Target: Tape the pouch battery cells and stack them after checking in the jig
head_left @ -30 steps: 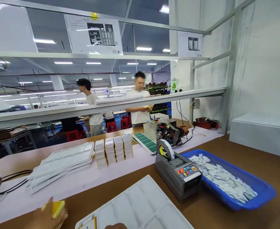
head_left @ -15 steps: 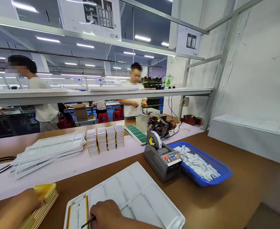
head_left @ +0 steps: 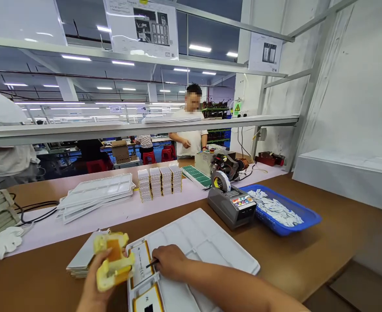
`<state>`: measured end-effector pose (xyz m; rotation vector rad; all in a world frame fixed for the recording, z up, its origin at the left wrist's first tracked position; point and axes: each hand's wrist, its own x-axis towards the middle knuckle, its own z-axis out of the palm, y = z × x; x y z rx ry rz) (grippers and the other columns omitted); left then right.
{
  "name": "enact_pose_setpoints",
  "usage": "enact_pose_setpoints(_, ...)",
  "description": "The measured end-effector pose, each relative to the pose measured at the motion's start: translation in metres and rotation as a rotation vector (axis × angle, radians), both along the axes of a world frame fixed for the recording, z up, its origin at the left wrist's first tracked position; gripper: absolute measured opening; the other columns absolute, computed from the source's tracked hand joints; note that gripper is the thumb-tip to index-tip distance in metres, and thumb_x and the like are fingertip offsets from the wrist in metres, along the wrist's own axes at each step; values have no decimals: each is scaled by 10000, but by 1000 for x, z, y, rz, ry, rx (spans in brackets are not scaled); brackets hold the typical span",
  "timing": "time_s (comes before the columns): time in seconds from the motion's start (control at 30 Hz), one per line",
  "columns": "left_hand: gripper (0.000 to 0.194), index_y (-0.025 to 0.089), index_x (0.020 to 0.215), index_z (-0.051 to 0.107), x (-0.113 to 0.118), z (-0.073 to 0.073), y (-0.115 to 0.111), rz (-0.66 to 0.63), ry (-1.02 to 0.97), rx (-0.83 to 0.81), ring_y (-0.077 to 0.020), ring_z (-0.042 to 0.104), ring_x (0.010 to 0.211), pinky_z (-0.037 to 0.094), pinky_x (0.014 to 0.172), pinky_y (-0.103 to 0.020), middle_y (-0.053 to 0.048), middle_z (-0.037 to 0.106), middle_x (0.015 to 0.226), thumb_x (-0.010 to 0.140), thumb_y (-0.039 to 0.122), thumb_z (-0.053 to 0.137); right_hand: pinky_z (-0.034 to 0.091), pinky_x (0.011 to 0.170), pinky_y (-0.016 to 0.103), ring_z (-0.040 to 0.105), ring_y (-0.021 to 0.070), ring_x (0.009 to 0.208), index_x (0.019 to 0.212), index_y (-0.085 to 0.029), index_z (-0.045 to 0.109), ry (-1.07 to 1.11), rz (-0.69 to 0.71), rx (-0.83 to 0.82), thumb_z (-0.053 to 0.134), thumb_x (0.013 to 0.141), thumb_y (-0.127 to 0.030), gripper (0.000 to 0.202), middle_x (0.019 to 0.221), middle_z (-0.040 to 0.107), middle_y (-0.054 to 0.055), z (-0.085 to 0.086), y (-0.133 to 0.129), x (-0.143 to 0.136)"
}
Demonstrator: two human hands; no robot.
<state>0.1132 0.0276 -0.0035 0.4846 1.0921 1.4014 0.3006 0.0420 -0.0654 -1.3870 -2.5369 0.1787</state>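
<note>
One notched yellow block [head_left: 115, 265] in left fingers [head_left: 101, 259], one slim dark rod [head_left: 151, 263] in right fingers [head_left: 161, 255], over ribbed white tray [head_left: 215, 238].

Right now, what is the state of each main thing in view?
Left hand, gripping yellow block.
Right hand, closed on dark tool.
Near tray, flat, partly filled.
Tape dispenser, tape roll mounted.
Blue basket, partly filled with strips.
Four piles, standing upright.
Far trays, stacked askew.

White ceiling lights [head_left: 200, 48] shine high beyond the gray tape dispenser [head_left: 231, 207], keeping the view bright. Glare streaks the hanging sheet [head_left: 142, 29] above and left of the dispenser. Its button panel [head_left: 243, 202] looks soft; wide-angle stretch slants the shelf post [head_left: 311, 86] to its upper right.
</note>
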Motion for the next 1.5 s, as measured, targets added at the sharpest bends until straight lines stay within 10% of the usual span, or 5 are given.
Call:
enact_pose_setpoints(0.23, 323, 189, 942, 566, 13, -50, 6, -71, -368, 138, -189, 601, 613, 503, 594, -328, -26, 633, 662, 621, 211, 545, 376, 610, 258, 573, 177, 786, 914, -168, 556, -115, 40, 44, 418, 759, -242, 220, 921, 617, 56, -2, -5, -3)
enact_pose_setpoints(0.43, 313, 187, 961, 539, 14, -62, -5, -157, -565, 245, -197, 596, 686, 486, 652, -358, -47, 610, 722, 666, 291, 527, 343, 635, 232, 544, 152, 808, 958, -191, 499, 74, -177, -62, 380, 797, -474, 347, 906, 603, 32, 12, -27, 15)
enact_pose_setpoints(0.87, 254, 95, 836, 541, 1, -70, 5, -267, -463, 100, -193, 577, 622, 463, 619, -355, -77, 592, 671, 602, 170, 476, 319, 645, 305, 556, 204, 769, 843, -157, 548, -499, -133, -153, 342, 815, -209, 213, 832, 605, 105, 33, -107, 5)
enact_pose_setpoints(1.23, 294, 94, 887, 546, 0, -73, 2, -301, -462, 108, -195, 581, 585, 466, 583, -353, -80, 595, 664, 672, 293, 522, 329, 538, 216, 509, 118, 619, 733, -134, 561, 140, -269, -664, 421, 781, -310, 230, 723, 604, 38, 9, -88, 1)
enact_pose_setpoints(1.5, 560, 118, 1061, 519, -1, -64, -5, -436, -629, 274, -244, 591, 797, 455, 700, -387, -124, 620, 859, 715, 551, 441, 382, 581, 196, 538, 112, 688, 817, -126, 558, 557, -224, -479, 396, 783, -247, 206, 802, 615, 34, 61, -21, -1)
